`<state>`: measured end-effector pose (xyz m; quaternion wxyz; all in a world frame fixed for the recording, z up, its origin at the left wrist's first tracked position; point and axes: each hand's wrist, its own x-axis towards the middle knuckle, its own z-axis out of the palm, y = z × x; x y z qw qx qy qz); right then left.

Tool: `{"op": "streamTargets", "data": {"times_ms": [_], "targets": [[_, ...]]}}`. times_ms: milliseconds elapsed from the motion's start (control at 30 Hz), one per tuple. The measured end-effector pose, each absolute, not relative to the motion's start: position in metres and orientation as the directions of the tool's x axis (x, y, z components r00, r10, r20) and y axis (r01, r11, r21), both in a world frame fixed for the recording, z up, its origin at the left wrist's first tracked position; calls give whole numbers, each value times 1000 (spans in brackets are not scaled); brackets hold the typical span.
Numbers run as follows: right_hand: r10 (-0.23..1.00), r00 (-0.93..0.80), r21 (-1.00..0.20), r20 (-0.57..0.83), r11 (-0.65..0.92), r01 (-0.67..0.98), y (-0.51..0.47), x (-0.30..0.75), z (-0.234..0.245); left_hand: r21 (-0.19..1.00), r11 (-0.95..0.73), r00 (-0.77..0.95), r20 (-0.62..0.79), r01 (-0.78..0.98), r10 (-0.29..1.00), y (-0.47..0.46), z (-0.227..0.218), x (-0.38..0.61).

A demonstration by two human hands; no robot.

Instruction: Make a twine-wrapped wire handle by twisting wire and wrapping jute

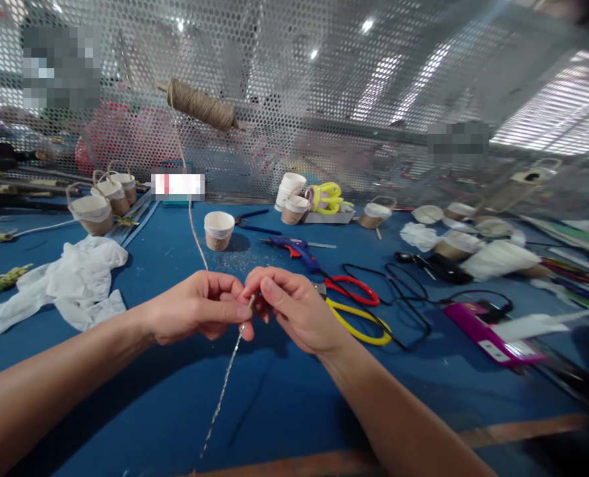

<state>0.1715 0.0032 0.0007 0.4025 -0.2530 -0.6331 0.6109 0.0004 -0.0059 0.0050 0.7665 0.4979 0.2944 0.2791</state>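
Note:
My left hand (202, 306) pinches a strand of twine (195, 233) that runs down from a spool of jute twine (202, 104) on the mesh wall. Right beside it, my right hand (294, 306) has its thumb and fingers closed at the same spot, by a short end of the cord. A silvery twisted wire (229, 370) hangs from between the fingertips toward the table's front edge. How wire and twine meet is hidden by the fingers. Just beyond the hands stands a small brown pot with a white lining (219, 230).
Right of my hands lie scissors with red and yellow handles (358, 324), a blue glue gun (294, 250) and pliers (254, 222). A purple power strip (490, 334) and black cables spread at right. White cloth (70, 278) and handled baskets (93, 213) are at left.

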Motion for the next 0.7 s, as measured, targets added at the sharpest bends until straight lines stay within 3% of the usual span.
{"op": "streamTargets", "data": {"times_ms": [400, 700], "targets": [[863, -473, -976, 178, 217, 29, 0, 170, 7, 930, 349, 624, -206, -114, 754, -6, 6, 0], [878, -463, -986, 120, 50, -161, 5, 168, -3, 939, 327, 578, -206, -111, 789, -5, 10, 1]]}}
